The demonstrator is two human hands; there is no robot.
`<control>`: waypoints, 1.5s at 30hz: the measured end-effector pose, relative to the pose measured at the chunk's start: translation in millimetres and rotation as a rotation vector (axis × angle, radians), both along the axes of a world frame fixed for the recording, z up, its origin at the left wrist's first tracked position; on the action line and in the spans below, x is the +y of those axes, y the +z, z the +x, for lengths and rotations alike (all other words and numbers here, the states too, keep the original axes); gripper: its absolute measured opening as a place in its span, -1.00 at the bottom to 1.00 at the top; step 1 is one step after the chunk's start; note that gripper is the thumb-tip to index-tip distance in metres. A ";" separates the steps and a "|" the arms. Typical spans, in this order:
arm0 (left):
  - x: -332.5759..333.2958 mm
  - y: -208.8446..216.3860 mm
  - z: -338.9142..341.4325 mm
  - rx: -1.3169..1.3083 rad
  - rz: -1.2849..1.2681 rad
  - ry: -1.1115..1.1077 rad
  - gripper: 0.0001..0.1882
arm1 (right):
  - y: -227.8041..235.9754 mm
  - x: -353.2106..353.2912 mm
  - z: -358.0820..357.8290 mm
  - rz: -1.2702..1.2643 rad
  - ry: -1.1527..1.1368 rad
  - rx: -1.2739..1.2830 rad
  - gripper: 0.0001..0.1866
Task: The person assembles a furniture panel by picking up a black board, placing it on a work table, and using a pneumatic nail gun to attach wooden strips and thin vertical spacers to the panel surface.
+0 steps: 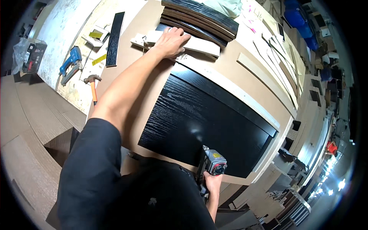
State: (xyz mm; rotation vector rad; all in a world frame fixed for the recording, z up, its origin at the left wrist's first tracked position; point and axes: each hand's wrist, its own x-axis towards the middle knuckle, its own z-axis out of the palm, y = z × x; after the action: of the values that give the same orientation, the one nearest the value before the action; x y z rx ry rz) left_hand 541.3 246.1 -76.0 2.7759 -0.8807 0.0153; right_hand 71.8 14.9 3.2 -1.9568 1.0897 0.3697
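Observation:
My right hand is wrapped around the handle of a nail gun, silver and black with a red-ringed cap. The nail gun is over the near edge of a black wood-grain panel. A narrow black strip and a pale batten run along that panel's far edge. Stretched forward, my left hand lies over a pale wooden strip, its fingers bent round it. Part of this strip is hidden under the hand. Just beyond is a stack of dark boards.
To the left lie a blue staple gun, a hammer with an orange handle, and a narrow black board. A long wooden strip rests on the right of the table. Large cardboard sheets cover the lower left.

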 end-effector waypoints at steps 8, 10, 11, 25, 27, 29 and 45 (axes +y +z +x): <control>65.8 37.2 -144.9 0.190 -0.499 0.347 -0.69 | -6.7 -14.7 -3.6 0.035 0.112 -0.073 -0.75; 79.2 24.6 -191.3 0.388 -0.636 0.504 -0.67 | -9.1 -17.6 -2.9 0.075 0.091 0.014 -0.79; 81.1 15.1 -212.8 0.387 -0.649 0.588 -0.64 | -12.4 -16.1 -2.5 0.051 0.126 -0.083 -0.82; 45.5 -34.7 -282.4 0.167 -0.389 0.599 -0.27 | -24.6 -14.1 -15.6 0.105 0.015 -0.060 -0.94; 36.0 -33.0 -270.0 0.166 -0.340 0.567 -0.23 | -29.8 -17.4 -18.0 0.122 0.014 -0.054 -0.94; 27.6 -32.8 -256.4 0.132 -0.350 0.557 -0.24 | -34.7 -20.4 -19.9 0.149 0.019 -0.038 -0.94; 3.8 -44.9 -225.4 0.162 -0.405 0.693 -0.37 | -37.7 -31.1 -22.7 0.146 -0.048 0.028 -0.74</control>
State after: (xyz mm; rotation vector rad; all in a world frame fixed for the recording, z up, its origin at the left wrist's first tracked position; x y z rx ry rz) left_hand 315.9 249.9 -120.9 2.4995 0.1412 0.0730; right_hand 49.1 -16.2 -34.5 -1.7990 1.0944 0.4390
